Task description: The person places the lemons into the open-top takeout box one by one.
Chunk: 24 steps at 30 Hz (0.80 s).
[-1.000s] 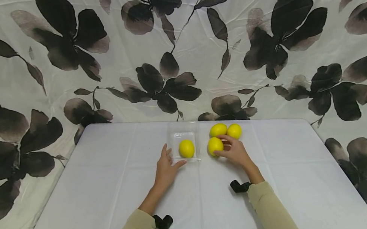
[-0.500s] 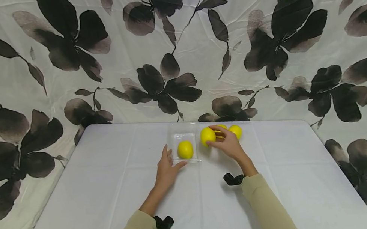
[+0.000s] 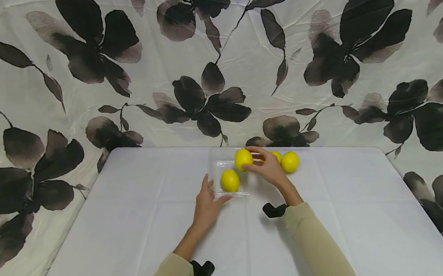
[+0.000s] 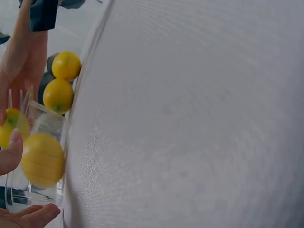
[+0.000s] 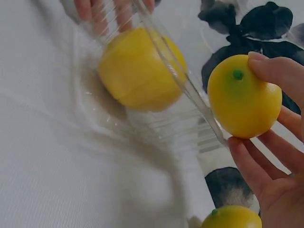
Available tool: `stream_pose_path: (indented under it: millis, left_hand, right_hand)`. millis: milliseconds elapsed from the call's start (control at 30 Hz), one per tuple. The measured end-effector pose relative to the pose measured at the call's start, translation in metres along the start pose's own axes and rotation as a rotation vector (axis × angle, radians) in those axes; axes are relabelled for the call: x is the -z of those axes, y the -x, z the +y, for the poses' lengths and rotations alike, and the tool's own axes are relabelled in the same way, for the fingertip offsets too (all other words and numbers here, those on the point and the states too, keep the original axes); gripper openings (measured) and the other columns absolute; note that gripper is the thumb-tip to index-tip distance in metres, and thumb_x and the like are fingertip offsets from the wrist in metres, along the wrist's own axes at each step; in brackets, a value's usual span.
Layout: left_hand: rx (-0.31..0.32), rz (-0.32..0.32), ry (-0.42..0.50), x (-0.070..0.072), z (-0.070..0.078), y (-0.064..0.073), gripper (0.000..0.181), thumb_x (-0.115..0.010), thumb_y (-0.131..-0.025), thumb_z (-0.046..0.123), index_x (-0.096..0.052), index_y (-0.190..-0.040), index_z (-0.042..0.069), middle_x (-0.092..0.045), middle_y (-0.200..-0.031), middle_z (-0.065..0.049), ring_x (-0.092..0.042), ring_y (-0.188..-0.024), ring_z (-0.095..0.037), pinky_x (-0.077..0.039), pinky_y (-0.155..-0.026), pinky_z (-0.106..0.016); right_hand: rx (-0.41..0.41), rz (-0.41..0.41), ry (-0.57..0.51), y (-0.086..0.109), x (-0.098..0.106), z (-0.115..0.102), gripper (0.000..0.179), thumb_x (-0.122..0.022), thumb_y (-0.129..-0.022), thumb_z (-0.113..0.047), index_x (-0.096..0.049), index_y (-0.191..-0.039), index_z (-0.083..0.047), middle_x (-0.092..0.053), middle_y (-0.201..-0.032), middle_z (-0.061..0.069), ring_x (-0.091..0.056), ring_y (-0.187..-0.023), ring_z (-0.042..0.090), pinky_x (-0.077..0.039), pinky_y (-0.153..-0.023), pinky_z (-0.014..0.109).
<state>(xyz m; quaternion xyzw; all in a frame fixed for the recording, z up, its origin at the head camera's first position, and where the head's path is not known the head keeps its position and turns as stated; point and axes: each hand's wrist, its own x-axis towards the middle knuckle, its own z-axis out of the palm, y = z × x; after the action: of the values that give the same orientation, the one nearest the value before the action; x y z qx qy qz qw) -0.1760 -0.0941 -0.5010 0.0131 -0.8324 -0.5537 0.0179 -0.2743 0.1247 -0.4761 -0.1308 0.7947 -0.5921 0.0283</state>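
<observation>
My right hand (image 3: 271, 168) pinches a lemon (image 3: 243, 159) between thumb and fingertips, over the right side of a clear plastic container (image 3: 239, 194). In the right wrist view the held lemon shows a green stem spot, right beside the container's wall. Another lemon (image 3: 230, 180) lies inside, near the front. My left hand (image 3: 206, 209) rests at the container's front left corner, with fingers extended along the left side and thumb at the front edge. Two more lemons, one (image 3: 290, 161) in plain sight and one (image 3: 276, 155) partly hidden by my right hand, lie on the table to the right.
The container stands near the back edge of a table covered in a white cloth (image 3: 142, 238). Behind it hangs a white curtain (image 3: 132, 75) with dark flowers. A black wrist camera (image 3: 275, 210) sits at my right wrist, another (image 3: 203, 270) at my left.
My right hand has lifted the lemon off the table and carried it left and slightly back, over the container's right side. The left hand stays at the container's corner.
</observation>
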Motion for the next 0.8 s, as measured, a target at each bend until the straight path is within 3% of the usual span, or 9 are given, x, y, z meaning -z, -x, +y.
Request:
stream_pose_path:
  millis: [167, 300, 500, 800]
  left_hand:
    - [0.004, 0.001, -0.008, -0.001, 0.0, 0.0, 0.1, -0.081, -0.083, 0.026, -0.018, -0.156, 0.0, -0.042, -0.151, -0.023, -0.053, -0.127, -0.043, -0.046, -0.106, -0.053]
    - [0.005, 0.003, -0.003, -0.002, -0.001, -0.002, 0.099, -0.08, -0.083, 0.027, -0.018, -0.156, 0.002, -0.042, -0.152, -0.022, -0.052, -0.129, -0.043, -0.045, -0.107, -0.053]
    - [-0.018, 0.002, -0.004, -0.003, 0.0, -0.001, 0.097, -0.08, -0.084, 0.024, -0.019, -0.155, 0.0, -0.043, -0.151, -0.024, -0.052, -0.129, -0.044, -0.046, -0.106, -0.054]
    - [-0.012, -0.009, 0.014, 0.0, 0.002, -0.002, 0.097, -0.079, -0.085, 0.023, -0.018, -0.155, -0.001, -0.042, -0.151, -0.026, -0.048, -0.135, -0.038, -0.045, -0.107, -0.049]
  right_hand:
    - [0.026, 0.003, 0.01, -0.005, -0.007, 0.0, 0.063, -0.082, -0.082, -0.027, -0.056, -0.138, -0.012, -0.055, -0.14, 0.011, -0.057, -0.126, 0.033, -0.049, -0.106, 0.045]
    - [0.081, 0.016, 0.079, -0.011, -0.012, 0.0, 0.063, -0.081, -0.083, -0.027, -0.056, -0.138, -0.01, -0.057, -0.139, 0.011, -0.057, -0.125, 0.032, -0.048, -0.107, 0.045]
    - [0.096, 0.039, 0.174, -0.013, -0.018, 0.002, 0.058, -0.082, -0.082, -0.027, -0.06, -0.134, -0.014, -0.061, -0.135, 0.008, -0.057, -0.125, 0.028, -0.04, -0.112, 0.051]
    - [0.089, -0.034, 0.326, -0.013, -0.028, 0.011, 0.059, -0.08, -0.082, -0.033, -0.06, -0.135, -0.015, -0.058, -0.139, 0.007, -0.044, -0.137, 0.03, -0.031, -0.118, 0.052]
